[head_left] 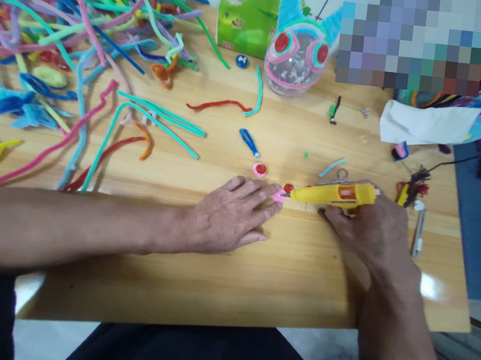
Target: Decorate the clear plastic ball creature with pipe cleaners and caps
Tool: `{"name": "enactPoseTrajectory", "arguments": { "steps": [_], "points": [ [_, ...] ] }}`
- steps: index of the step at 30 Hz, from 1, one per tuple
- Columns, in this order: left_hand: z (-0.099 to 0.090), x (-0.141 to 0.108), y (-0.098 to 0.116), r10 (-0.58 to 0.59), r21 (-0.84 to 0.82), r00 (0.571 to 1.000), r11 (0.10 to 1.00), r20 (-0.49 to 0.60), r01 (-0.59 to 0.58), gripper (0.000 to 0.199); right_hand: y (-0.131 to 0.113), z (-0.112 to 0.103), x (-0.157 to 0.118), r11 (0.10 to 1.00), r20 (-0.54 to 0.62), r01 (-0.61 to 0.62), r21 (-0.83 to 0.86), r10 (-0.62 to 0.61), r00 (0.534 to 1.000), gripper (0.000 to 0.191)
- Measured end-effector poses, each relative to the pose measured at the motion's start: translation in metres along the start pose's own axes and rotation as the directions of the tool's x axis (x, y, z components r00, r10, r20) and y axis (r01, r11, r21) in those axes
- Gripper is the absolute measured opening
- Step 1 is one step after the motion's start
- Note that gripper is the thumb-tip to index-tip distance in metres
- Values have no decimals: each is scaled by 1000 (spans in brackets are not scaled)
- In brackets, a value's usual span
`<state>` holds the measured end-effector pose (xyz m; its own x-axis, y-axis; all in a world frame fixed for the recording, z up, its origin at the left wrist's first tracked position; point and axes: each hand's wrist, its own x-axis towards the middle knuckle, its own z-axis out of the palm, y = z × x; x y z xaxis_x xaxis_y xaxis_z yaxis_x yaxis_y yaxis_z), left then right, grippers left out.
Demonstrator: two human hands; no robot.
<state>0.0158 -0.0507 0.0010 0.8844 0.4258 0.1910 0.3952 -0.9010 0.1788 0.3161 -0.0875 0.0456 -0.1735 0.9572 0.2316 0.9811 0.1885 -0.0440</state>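
Note:
A yellow glue gun (329,194) is gripped in my right hand (373,222), its tip pointing left. That tip meets a small pink piece (279,196) on the wooden table. My left hand (230,216) lies palm down, fingers spread, with its fingertips on the pink piece. Just above the fingers sits a pink ring with a red centre (259,169). A red piece (288,188) is beside the glue gun's tip. Scissors (342,174) lie partly hidden behind the gun.
Many coloured pipe cleaners (69,7) are heaped at the upper left. A clear ball with pink-ringed red eyes and blue ears (294,65) stands at the back, beside a green packet (247,14). A utility knife (419,233) lies near the table's right edge.

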Motion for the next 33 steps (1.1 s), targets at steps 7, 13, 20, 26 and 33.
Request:
{"name": "enactPoseTrajectory", "arguments": {
  "steps": [7,13,20,26,33],
  "points": [
    [-1,0,0,3,6,1000,1000,7,-4,60,1,0,-1,1000,0,3,9,-3,1000,18],
    [0,0,0,-4,2,1000,1000,15,4,60,2,0,-2,1000,-1,12,18,-12,1000,20],
    [0,0,0,4,1,1000,1000,-4,-4,60,-1,-3,0,996,-17,34,78,-33,999,22],
    [-2,0,0,1,-9,1000,1000,10,-1,60,-3,-5,2,997,20,9,75,-11,1000,23],
    [-2,1,0,-1,-10,1000,1000,20,1,60,-2,-3,2,990,-51,93,109,-88,995,27]
  ]
}}
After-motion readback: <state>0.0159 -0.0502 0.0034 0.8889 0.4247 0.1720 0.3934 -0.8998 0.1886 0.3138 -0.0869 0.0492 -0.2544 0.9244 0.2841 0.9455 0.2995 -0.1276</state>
